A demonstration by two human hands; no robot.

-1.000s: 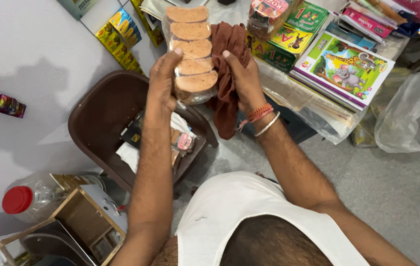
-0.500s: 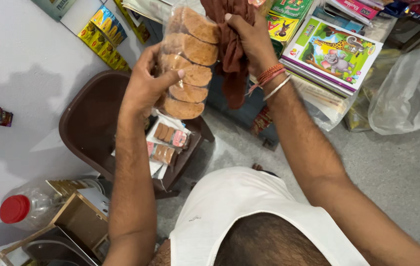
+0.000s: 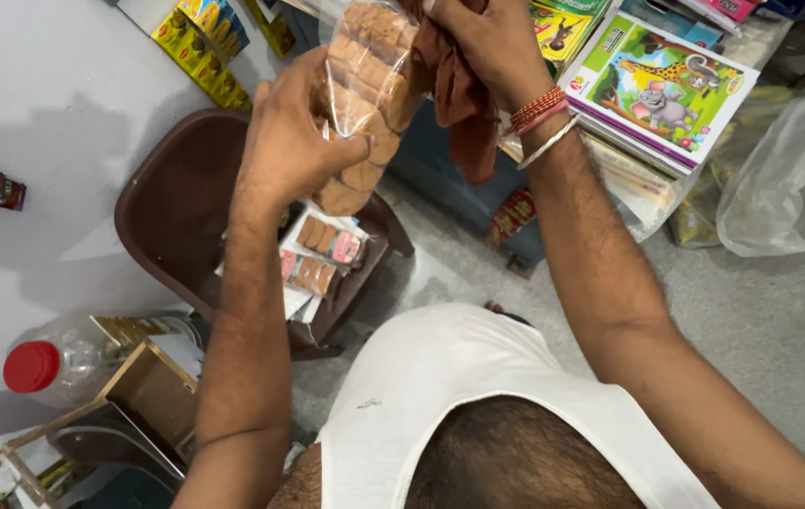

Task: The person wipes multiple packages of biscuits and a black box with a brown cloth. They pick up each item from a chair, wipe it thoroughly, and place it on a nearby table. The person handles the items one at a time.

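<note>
Clear plastic packet of round brown biscuits (image 3: 365, 104), held up at chest height over a brown plastic chair (image 3: 176, 203). The biscuits sit stacked in a single column inside the wrap, which runs tilted from upper right to lower left.

Left hand (image 3: 294, 141) closed around the lower half of the packet, fingers curled across its front, thumb side behind. Right hand (image 3: 482, 42) clamped on the top end of the packet, and the same grip pins a rust-brown cloth (image 3: 464, 99) that hangs down beside the wrist. Red thread bands and a metal bangle (image 3: 544, 127) on that wrist.

On the chair seat: two smaller flat biscuit packs (image 3: 322, 250) lying on white paper, each with a row of biscuits showing through a window.

Lower left: a clear plastic bottle with a red cap (image 3: 53, 363) lying on its side (contents not readable), next to an open cardboard box (image 3: 138, 391) whose inside is in shadow. Yellow cartons (image 3: 204, 42) lean along the wall at upper left. To the right, a stack of colourful picture books (image 3: 662, 85) on a low counter, with a crumpled clear plastic bag (image 3: 789, 184) on the floor beside it.

Against half a second ago: the packet has swung further from upright, its lower end now closer to the left forearm; both hands keep the same holds. The flat packs on the chair lie as before.
</note>
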